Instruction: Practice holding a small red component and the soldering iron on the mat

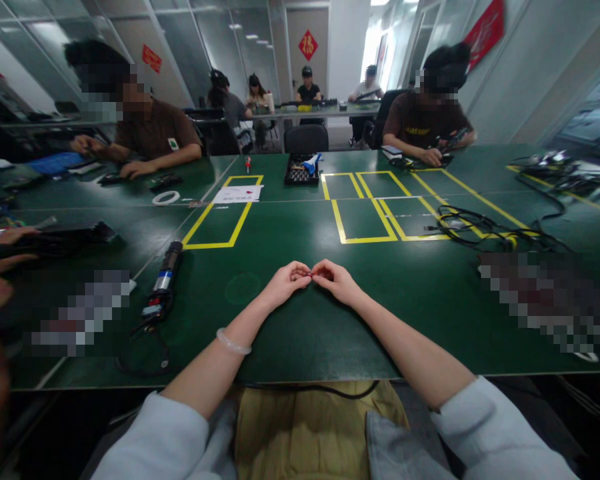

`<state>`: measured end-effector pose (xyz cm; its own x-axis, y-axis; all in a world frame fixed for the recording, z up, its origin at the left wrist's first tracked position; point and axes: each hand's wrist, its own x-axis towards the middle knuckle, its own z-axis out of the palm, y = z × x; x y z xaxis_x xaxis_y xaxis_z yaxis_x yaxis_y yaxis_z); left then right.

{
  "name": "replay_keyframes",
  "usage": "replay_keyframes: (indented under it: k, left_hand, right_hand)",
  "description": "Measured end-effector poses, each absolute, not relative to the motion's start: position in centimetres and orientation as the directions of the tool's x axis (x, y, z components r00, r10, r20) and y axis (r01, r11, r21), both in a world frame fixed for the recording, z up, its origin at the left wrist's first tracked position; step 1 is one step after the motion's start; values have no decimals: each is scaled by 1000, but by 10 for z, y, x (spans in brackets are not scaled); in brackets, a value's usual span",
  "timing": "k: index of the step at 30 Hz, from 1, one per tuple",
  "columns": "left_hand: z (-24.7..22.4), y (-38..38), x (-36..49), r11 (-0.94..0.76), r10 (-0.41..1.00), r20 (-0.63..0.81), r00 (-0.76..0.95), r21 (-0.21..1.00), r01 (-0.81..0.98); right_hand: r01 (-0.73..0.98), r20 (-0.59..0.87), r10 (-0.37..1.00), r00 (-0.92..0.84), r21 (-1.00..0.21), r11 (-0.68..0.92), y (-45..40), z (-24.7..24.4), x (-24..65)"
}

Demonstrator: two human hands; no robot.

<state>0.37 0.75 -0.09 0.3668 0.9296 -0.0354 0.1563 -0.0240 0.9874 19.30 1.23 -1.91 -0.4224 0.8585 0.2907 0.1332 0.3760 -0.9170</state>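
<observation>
My left hand (289,281) and my right hand (334,280) meet fingertip to fingertip above the green table (290,340). Both are closed in a pinch. Between the fingertips shows a tiny reddish thing (310,275), too small to name. A pale bangle (234,343) circles my left wrist. To the left of my forearm lies a black and silver cylindrical device (165,277) with red and blue parts and a thin black cable.
Black cables (475,223) lie coiled at the right. A black tray (301,175) holding a blue and white tool stands at the back, near a red-handled screwdriver (248,164). Yellow tape (209,246) marks rectangles around a paper sheet (238,194). Co-workers sit across the table and at the left.
</observation>
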Motion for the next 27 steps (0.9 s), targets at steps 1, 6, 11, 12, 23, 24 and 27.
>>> replay_keyframes:
  k: [1, 6, 11, 12, 23, 24, 27]
  left_hand:
    - [-1, 8, 3, -24, 929, -37, 369, 987, 161]
    - [3, 6, 3, -73, 928, -9, 372, 976, 206]
    - [7, 5, 2, -106, 923, -7, 386, 957, 271]
    - [9, 5, 1, -116, 922, -8, 388, 948, 296]
    - [32, -27, -111, -213, 975, 143, 169, 399, 892]
    - [31, -32, -130, -165, 978, 171, 117, 299, 940]
    - [28, -46, -187, 62, 963, 259, -76, 61, 996]
  right_hand:
    - [132, 293, 858, -422, -916, 378, 12, -19, 193]
    - [172, 275, 876, -396, -915, 364, 10, -16, 192]
    - [225, 253, 885, -391, -906, 358, 11, -16, 193]
    - [226, 253, 886, -389, -906, 358, 11, -16, 193]
    - [234, 215, 883, -418, -913, 334, 9, -11, 194]
    - [239, 216, 882, -419, -911, 336, 8, -10, 194]
    - [255, 221, 880, -420, -902, 348, 8, -10, 194]
